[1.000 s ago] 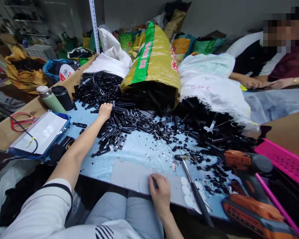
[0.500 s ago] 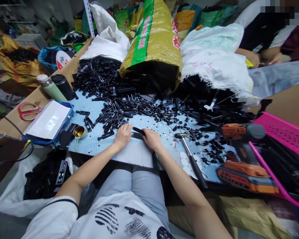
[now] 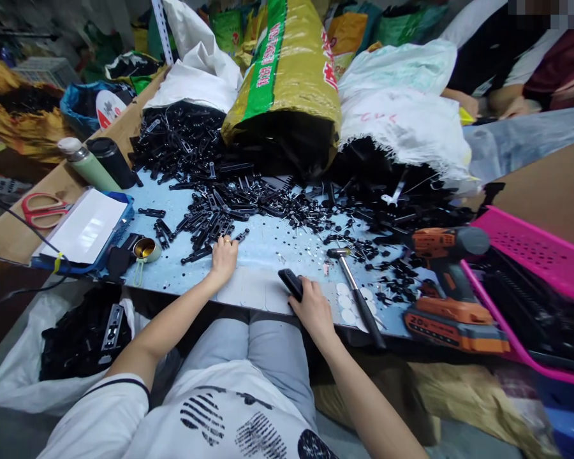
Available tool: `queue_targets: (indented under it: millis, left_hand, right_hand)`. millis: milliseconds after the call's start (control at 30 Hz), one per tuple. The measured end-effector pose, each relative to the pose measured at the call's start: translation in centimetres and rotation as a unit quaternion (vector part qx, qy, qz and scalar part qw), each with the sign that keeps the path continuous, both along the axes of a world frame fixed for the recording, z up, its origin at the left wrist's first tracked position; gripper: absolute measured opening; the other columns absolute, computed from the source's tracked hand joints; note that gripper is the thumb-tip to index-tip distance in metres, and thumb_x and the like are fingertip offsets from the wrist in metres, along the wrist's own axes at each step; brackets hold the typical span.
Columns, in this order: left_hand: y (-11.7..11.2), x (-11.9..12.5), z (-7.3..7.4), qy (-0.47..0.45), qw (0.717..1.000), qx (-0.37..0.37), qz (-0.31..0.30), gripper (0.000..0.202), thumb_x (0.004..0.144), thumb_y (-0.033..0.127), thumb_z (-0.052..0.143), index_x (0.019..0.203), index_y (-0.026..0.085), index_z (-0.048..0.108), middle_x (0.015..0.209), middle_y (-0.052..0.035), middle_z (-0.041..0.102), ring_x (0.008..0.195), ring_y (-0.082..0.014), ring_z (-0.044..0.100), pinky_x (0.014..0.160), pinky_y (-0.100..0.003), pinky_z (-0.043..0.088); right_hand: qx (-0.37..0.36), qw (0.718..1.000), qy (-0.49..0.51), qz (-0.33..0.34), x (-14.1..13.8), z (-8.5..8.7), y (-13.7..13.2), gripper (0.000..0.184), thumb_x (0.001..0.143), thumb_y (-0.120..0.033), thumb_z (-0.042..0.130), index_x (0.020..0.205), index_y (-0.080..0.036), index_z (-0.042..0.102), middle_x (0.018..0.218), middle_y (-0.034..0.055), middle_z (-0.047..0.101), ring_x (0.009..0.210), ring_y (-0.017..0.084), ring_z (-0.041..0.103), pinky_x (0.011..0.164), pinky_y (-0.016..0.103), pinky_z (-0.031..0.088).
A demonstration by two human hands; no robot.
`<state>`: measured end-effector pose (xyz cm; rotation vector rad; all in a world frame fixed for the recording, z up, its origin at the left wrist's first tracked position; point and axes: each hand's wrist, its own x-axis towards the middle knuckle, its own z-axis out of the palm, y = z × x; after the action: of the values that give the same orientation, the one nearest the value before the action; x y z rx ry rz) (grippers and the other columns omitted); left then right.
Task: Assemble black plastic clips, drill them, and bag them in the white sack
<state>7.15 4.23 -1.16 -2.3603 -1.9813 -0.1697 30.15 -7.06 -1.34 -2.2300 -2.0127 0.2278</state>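
In the head view, my left hand (image 3: 224,260) reaches to the front edge of a pile of black slotted plastic parts (image 3: 209,220). Its fingers are bent down and pressed together, and what lies under the fingertips is hidden. My right hand (image 3: 314,311) is closed around one end of a long black plastic piece (image 3: 289,282), whose other end points up and left above the grey front strip (image 3: 249,290) of the table. To the right of that hand lies a hammer (image 3: 358,294) with a black handle, beside several white round discs (image 3: 347,303).
An orange cordless drill (image 3: 452,287) and a pink basket (image 3: 530,255) stand at the right. Sacks spill black parts at the back, a yellow-green one (image 3: 299,70) in the middle. Scissors (image 3: 43,210), bottles and a blue tray (image 3: 124,217) are left. A co-worker's hands show at the upper right.
My hands have moved apart. The left has gone slightly left to the edge of the parts pile; the right has drawn right and nearer me with the black piece. The view has shifted slightly.
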Motion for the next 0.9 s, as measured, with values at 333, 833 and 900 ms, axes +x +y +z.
queue_targets:
  millis: [333,833,900]
  left_hand:
    - [-2.2,-0.8,-0.1,-0.167,0.984,0.039,0.052,0.017,0.081,0.021,0.056,0.096,0.012,0.057,0.101,-0.0137,0.059,0.101,-0.0271,0.051,0.086,-0.039,0.042]
    - [-7.5,3.6,2.7,-0.666,0.717,-0.198,-0.052,0.044,0.088,0.042,0.047,0.120,0.013,0.053,0.087,-0.0054,0.061,0.043,-0.0048,0.050,0.038,-0.018,0.038]
    - [-7.9,3.7,2.9,-0.638,0.749,-0.167,-0.061,0.042,0.089,0.038,0.048,0.125,0.016,0.052,0.099,-0.0070,0.060,0.047,-0.0042,0.051,0.041,-0.018,0.040]
  right_hand:
    - [0.026,0.983,0.177,0.027,-0.4,2.2,5.7,0.047,0.087,-0.044,0.050,0.126,-0.020,0.044,0.098,0.0098,0.064,0.087,0.025,0.060,0.072,0.031,0.043]
    - [-0.052,0.756,0.650,0.053,-2.5,2.2,3.6,0.063,0.086,-0.054,0.047,0.139,-0.024,0.031,0.084,0.0023,0.058,0.061,0.013,0.058,0.057,0.028,0.050]
    - [-0.059,0.713,0.696,0.060,-3.7,2.3,3.3,0.063,0.085,-0.053,0.049,0.140,-0.026,0.033,0.084,0.0018,0.058,0.060,0.012,0.058,0.055,0.026,0.050]
